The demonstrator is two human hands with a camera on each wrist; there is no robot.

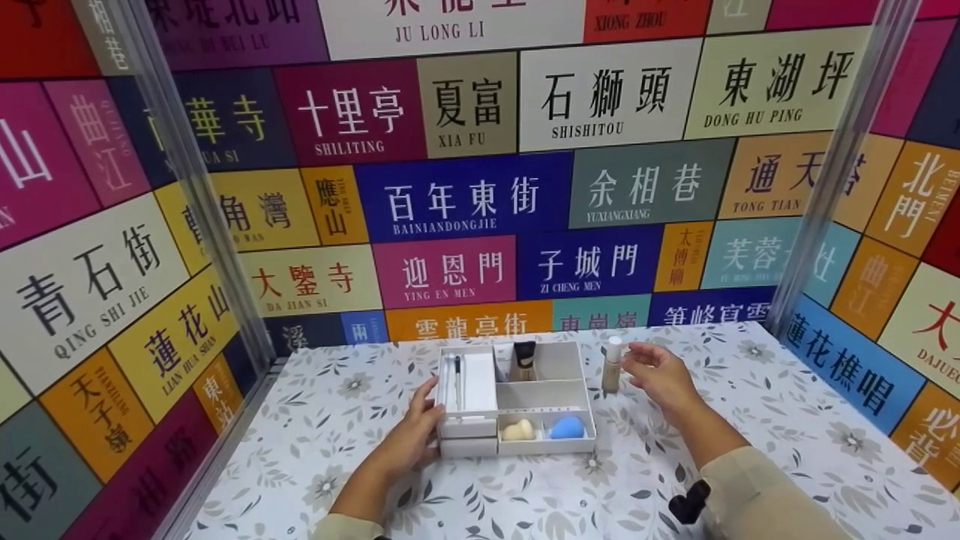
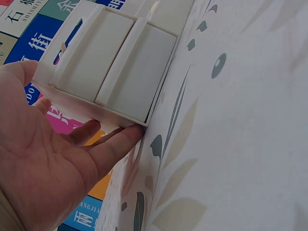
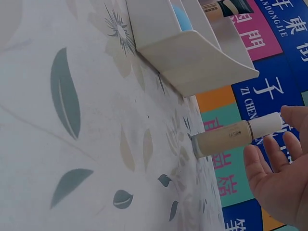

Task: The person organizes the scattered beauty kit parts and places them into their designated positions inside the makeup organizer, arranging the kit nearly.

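A white desk organizer (image 1: 540, 396) stands on the table, and my left hand (image 1: 411, 433) rests along its left side. Seen from the left wrist, that hand's fingers (image 2: 118, 147) lie against the box's side below two drawers (image 2: 137, 72), with the thumb up by its top edge. To the right of the organizer a foundation bottle (image 1: 612, 367) with a white cap (image 3: 266, 124) stands upright, beige inside. My right hand (image 1: 664, 379) is right beside the cap, its fingertips close to it and its fingers loosely bent, not wrapped round the bottle.
Inside the organizer are a cream makeup sponge (image 1: 518, 430), a blue makeup sponge (image 1: 567, 427), a black-capped tube (image 1: 524, 361) and a slim brush-like stick (image 1: 457, 373). A floral cloth (image 1: 300, 442) covers the table. Sign-patterned walls (image 1: 465, 193) and metal posts (image 1: 817, 180) stand behind it.
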